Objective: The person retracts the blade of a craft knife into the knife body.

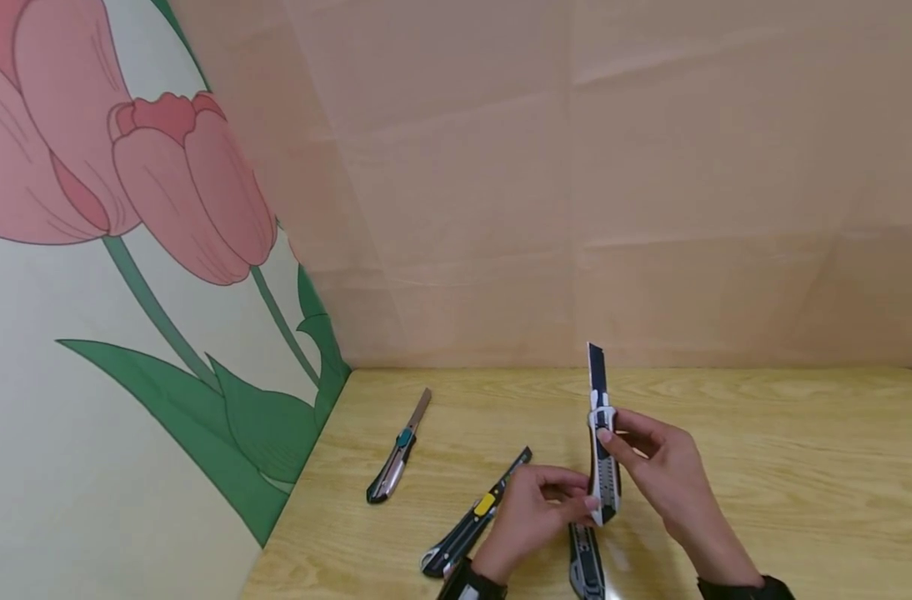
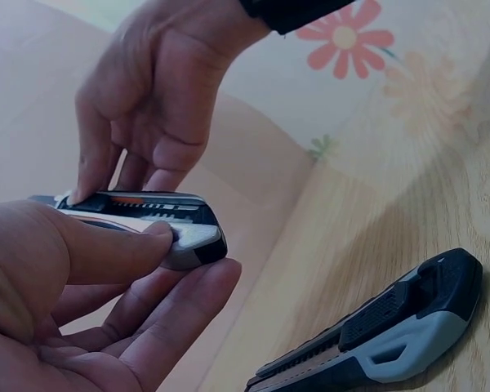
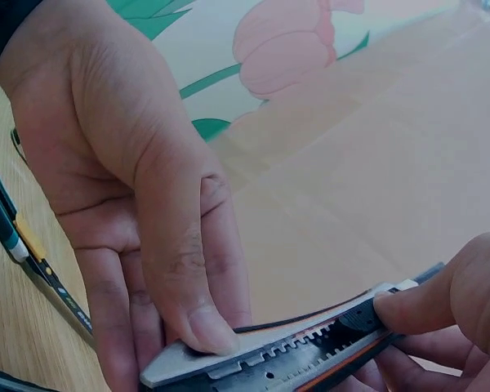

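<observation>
Both hands hold a silver and black snap-off utility knife (image 1: 604, 479), upright in the head view with its dark blade (image 1: 597, 367) extended at the top. My right hand (image 1: 669, 475) pinches the upper handle, its thumb on the black slider (image 3: 355, 320). Lower down, my left hand (image 1: 534, 508) pinches the butt end between thumb and fingers; the left wrist view shows that thumb (image 2: 139, 249) flat on the silver side. Just below the held knife lies a black and grey utility knife (image 1: 587, 562), partly cut off by the frame.
A utility knife with a yellow slider (image 1: 484, 504) lies left of my left hand, partly behind it. Farther left, a smaller knife with a teal slider (image 1: 403, 437) has its blade out. The wooden table (image 1: 809, 467) meets a brown-covered wall (image 1: 576, 183) and a tulip-patterned wall (image 1: 88, 433).
</observation>
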